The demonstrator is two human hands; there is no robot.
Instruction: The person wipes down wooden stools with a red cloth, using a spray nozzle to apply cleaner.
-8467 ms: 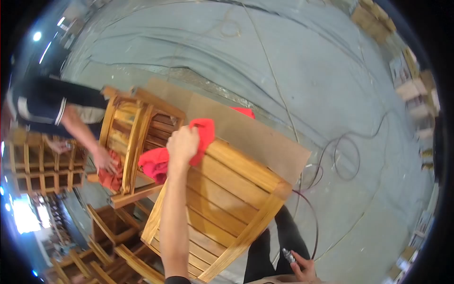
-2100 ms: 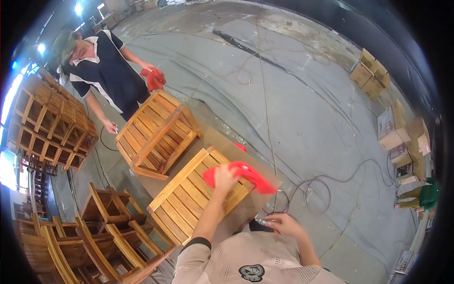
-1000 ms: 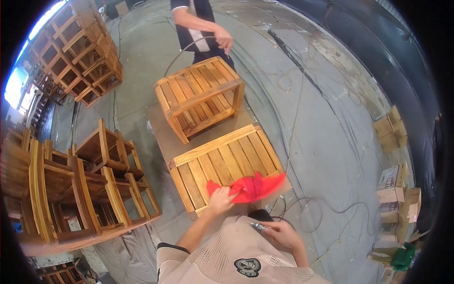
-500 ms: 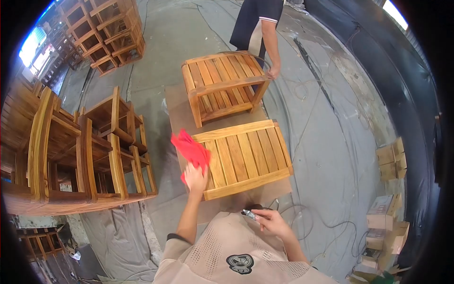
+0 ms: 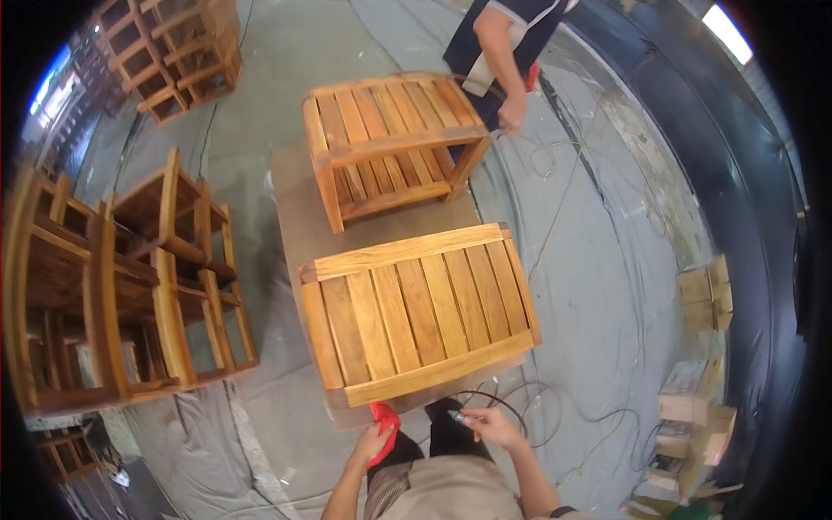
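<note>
My left hand (image 5: 374, 442) is closed around a bunched red cloth (image 5: 382, 429), just in front of the near edge of a slatted wooden bench (image 5: 407, 299). In my right hand (image 5: 492, 427) is an air hose end with a metal fitting (image 5: 456, 416), pinched between thumb and fingers; its dark hose (image 5: 511, 407) curves away to the right. Neither hand touches the bench, whose slatted top faces up. Behind it stands a second slatted bench (image 5: 399, 113) with a lower shelf.
A co-worker's hand (image 5: 511, 114) hangs beside the far bench's right end. Stacked wooden frames (image 5: 165, 286) stand at left, and more (image 5: 173, 56) at far left. Cardboard (image 5: 303, 208) lies under the benches. Small boxes (image 5: 693, 390) and loose hose line the right.
My left hand has drawn the red cloth off the near bench's left end, back toward my body. The co-worker's hand has come off the far bench's corner. My view has shifted.
</note>
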